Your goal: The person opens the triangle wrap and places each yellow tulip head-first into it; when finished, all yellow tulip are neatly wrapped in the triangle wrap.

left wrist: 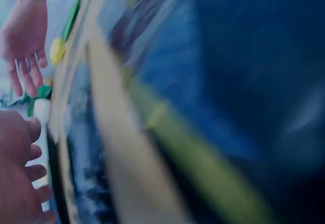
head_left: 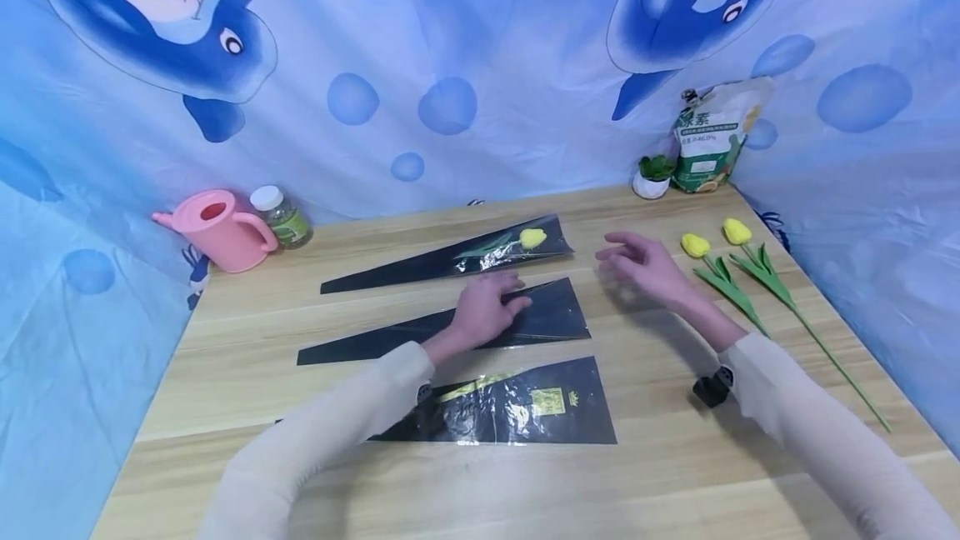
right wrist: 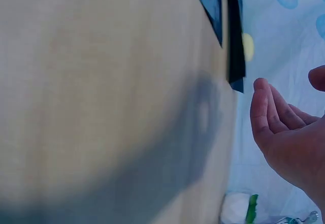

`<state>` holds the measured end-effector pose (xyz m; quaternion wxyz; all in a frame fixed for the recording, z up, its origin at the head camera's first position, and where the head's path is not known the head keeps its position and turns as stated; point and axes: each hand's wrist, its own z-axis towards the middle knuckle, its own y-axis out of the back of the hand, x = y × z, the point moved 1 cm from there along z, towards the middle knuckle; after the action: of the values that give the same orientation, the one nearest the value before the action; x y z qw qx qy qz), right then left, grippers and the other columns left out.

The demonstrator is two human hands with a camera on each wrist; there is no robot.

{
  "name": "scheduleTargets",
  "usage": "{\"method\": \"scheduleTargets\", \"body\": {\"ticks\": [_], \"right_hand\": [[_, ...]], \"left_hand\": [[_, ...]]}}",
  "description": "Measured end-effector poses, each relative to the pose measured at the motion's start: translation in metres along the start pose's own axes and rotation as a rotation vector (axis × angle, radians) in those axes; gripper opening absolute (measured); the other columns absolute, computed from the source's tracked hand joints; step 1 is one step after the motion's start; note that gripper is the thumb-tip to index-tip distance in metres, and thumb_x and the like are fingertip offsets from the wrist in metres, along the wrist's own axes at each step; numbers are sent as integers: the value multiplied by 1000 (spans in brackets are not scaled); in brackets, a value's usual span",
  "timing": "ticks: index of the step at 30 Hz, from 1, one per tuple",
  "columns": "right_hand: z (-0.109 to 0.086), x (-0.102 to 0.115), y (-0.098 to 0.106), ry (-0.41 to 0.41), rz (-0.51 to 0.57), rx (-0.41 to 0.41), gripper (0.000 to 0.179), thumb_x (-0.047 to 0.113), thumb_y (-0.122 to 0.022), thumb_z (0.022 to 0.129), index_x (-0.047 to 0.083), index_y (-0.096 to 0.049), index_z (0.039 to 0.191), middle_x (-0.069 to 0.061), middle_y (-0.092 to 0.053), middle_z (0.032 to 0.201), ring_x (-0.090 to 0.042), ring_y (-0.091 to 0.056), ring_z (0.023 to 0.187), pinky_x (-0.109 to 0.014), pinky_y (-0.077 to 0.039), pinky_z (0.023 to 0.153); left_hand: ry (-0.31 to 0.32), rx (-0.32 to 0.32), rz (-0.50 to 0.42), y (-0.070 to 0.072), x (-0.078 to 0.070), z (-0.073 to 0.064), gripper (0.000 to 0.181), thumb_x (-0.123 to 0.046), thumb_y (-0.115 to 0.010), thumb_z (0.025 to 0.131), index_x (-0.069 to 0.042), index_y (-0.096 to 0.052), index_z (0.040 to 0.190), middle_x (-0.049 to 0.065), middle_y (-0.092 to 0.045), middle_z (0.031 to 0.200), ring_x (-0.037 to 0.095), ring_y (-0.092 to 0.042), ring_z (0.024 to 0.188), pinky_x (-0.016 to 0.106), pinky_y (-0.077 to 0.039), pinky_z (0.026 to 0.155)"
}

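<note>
Three black tapered flower sleeves lie on the table, one behind another. The far sleeve (head_left: pixel 405 267) has a yellow tulip (head_left: pixel 532 238) in it. Over the middle sleeve (head_left: pixel 551 319) hovers my left hand (head_left: pixel 483 308), fingers loosely bent and holding nothing. The near sleeve (head_left: pixel 577 407) bears gold print and lies partly under my left forearm. My right hand (head_left: pixel 641 267) is raised above the wood, right of the sleeves, with nothing in it. Beyond it on the right lie two yellow tulips, the nearer-in tulip (head_left: pixel 695 245) and the outer tulip (head_left: pixel 737 232), with green stems.
At the back left stand a pink watering can (head_left: pixel 225 232) and a white-capped jar (head_left: pixel 282 219). A small potted plant (head_left: pixel 651 177) and a green-and-white pouch (head_left: pixel 708 144) stand at the back right. A blue dolphin-print curtain (head_left: pixel 480 40) hangs behind the table (head_left: pixel 667 473).
</note>
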<state>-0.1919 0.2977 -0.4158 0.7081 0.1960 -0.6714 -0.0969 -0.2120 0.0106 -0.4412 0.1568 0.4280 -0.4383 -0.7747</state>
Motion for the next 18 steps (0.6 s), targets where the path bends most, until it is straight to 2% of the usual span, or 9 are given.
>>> {"method": "scheduleTargets", "body": {"ticks": [2, 5, 11, 18], "right_hand": [[-9, -4, -2, -13, -6, 12, 50, 8, -52, 102, -7, -38, 147, -27, -61, 129, -41, -63, 109, -35, -56, 85], [-17, -8, -7, -36, 3, 28, 51, 9, -53, 102, -7, -36, 148, -28, -60, 129, -42, -63, 108, -35, -56, 83], [-22, -14, -18, -56, 36, 55, 52, 9, -53, 102, -8, -35, 148, -29, -61, 126, -41, -65, 104, -40, -57, 84], [-25, -17, -28, -58, 44, 77, 52, 8, -54, 102, -8, -35, 147, -28, -61, 127, -38, -65, 107, -46, -54, 91]], "left_hand": [[20, 60, 3, -3, -1, -9, 47, -29, -75, 92, 1, -66, 127, 18, -57, 139, 39, -47, 134, 54, -29, 115], [61, 106, -6, -8, 3, -16, 60, -33, -73, 92, 1, -57, 138, 19, -47, 149, 43, -32, 142, 60, -15, 118], [98, 139, 28, -16, 8, -25, 68, -43, -69, 93, -5, -49, 146, 14, -37, 156, 38, -19, 148, 60, -1, 118], [102, 148, 50, -24, 7, -31, 65, -46, -68, 93, -10, -52, 145, 10, -35, 158, 35, -15, 150, 57, 4, 119]]}}
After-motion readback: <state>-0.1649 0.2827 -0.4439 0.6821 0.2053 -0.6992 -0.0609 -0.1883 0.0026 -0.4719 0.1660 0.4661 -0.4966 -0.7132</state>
